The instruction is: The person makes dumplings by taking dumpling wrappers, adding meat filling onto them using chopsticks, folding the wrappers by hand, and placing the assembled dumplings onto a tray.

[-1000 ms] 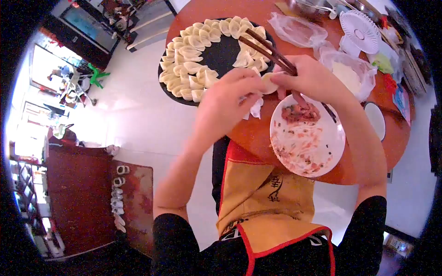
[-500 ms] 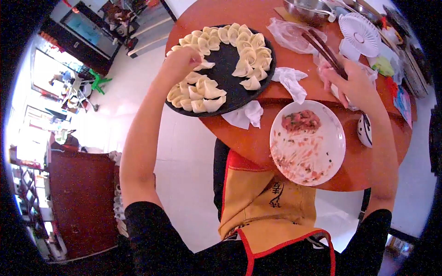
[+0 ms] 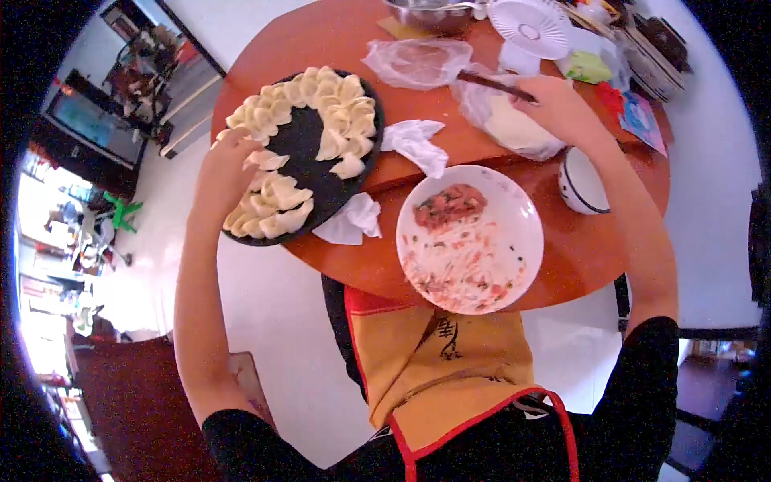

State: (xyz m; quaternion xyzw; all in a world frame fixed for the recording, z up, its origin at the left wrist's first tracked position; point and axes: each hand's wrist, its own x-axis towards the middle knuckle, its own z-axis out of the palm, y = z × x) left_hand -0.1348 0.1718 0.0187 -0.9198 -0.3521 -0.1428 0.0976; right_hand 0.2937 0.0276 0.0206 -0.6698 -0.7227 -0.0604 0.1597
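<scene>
At the left edge of a round black tray (image 3: 301, 145), my left hand (image 3: 226, 170) has its fingers closed around a folded wonton (image 3: 269, 161). Rows of wontons (image 3: 341, 108) curve around the tray, and the tray's middle is bare. My right hand (image 3: 554, 108) grips dark chopsticks (image 3: 496, 85) that point to the left. Just below that hand lies a pale stack of wrappers (image 3: 518, 128), partly inside a clear plastic bag. A white plate (image 3: 514, 233) near the table's front edge carries a lump of minced meat filling (image 3: 451, 206) and smears of it.
Crumpled tissues (image 3: 416, 145) lie between tray and plate. A white bowl with dark spots (image 3: 582, 183) stands at the right. Toward the back of the round table (image 3: 281, 48) are a plastic bag (image 3: 418, 63), a metal bowl (image 3: 434, 16) and a white ribbed plastic item (image 3: 528, 29).
The view has shifted, so the table appears further left. My left hand stays at the tray with the wonton. The chopsticks in my right hand have swung lower, now pointing left near the wrappers.
</scene>
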